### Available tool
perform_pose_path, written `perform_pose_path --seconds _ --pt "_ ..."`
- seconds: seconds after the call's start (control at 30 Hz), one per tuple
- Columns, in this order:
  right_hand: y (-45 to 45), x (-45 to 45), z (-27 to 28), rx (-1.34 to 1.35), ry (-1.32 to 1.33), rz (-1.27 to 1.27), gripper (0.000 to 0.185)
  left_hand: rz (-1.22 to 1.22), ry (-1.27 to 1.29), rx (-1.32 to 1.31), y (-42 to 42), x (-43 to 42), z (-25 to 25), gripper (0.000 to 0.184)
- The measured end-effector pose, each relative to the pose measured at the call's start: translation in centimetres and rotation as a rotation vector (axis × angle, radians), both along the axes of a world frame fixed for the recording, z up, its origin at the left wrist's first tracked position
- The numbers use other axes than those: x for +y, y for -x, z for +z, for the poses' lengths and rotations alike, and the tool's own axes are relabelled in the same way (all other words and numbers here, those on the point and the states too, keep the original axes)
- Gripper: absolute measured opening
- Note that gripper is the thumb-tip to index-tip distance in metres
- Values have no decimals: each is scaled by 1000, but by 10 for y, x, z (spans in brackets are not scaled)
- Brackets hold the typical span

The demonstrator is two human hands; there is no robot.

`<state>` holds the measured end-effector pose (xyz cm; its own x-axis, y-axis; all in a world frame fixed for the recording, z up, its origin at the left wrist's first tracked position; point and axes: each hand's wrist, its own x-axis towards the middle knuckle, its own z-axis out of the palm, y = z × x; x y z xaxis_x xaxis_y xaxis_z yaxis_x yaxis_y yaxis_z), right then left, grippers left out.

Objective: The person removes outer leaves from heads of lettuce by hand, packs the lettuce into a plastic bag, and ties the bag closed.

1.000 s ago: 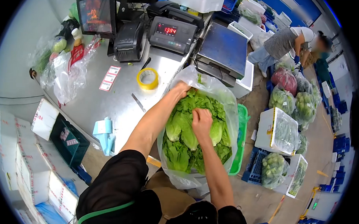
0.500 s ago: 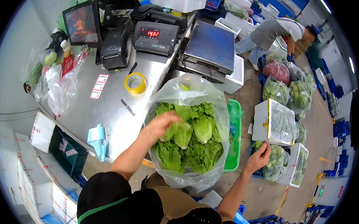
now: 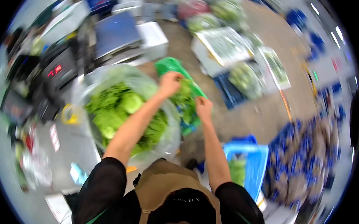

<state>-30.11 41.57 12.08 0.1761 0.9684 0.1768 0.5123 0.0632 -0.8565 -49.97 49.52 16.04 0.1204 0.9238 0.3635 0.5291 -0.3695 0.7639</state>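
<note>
My left hand (image 3: 170, 85) is closed at the upper left side of some green leaves (image 3: 183, 97), over a green crate (image 3: 169, 66). On the right side of these leaves is my right hand (image 3: 203, 108), its fingers also curled together; motion blur hides just what each hand pinches. To the left, the clear plastic bag (image 3: 170, 127) stands open with heads of leafy lettuce (image 3: 116, 110) inside, and my left forearm passes over it.
Behind the bag are a blue-topped scale (image 3: 117, 33) and a display (image 3: 59, 68). Yellow tape (image 3: 70, 114) lies on the metal table (image 3: 73, 148). A foam box (image 3: 221, 50) stands beyond the crate, a blue basket (image 3: 256, 166) at right, near a patterned heap (image 3: 304, 163).
The view has swung right and down. Both hands have left the bagged lettuce and are now over the green crate, close together at the leaves.
</note>
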Motion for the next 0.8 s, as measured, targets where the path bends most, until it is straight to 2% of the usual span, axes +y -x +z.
perform_pose_path --seconds 0.07,0.1,0.17,0.2,0.23,0.27,0.37,0.5,0.53,0.57,0.67,0.7,0.8 --pt "-21 -39 -9 10 8 -52 18 -43 98 279 1 16 -52 29" --pt "-40 -62 -19 -32 -25 -54 17 -54 245 448 -5 13 -49 31" --pt "-69 -111 -22 -34 10 -181 16 -106 36 476 0 28 -75 26" --pt "-91 -140 -27 -34 -5 -209 15 -125 166 492 -4 31 -71 21" --pt "-113 -171 -34 -33 2 -312 15 -137 110 411 -6 20 -61 22" --pt "-133 -201 -47 -27 6 -404 14 -148 107 446 -8 14 -56 22" --pt "-196 -280 -73 3 128 -745 16 -191 228 514 -42 -4 -40 20" --pt "-289 -397 -143 13 429 -1114 39 -301 454 431 -108 -62 -66 19" --pt "-312 -424 -155 63 496 -1167 51 -374 498 378 -130 -83 -81 18" --pt "-330 -445 -166 116 563 -1211 63 -431 616 346 -162 -113 -76 18" --pt "-388 -484 -199 150 795 -1273 80 -690 688 338 -262 -196 -75 19" --pt "-409 -494 -214 223 840 -1240 89 -750 709 418 -296 -218 -74 19" --pt "-457 -498 -243 290 1045 -1247 91 -992 782 499 -380 -269 -98 23"
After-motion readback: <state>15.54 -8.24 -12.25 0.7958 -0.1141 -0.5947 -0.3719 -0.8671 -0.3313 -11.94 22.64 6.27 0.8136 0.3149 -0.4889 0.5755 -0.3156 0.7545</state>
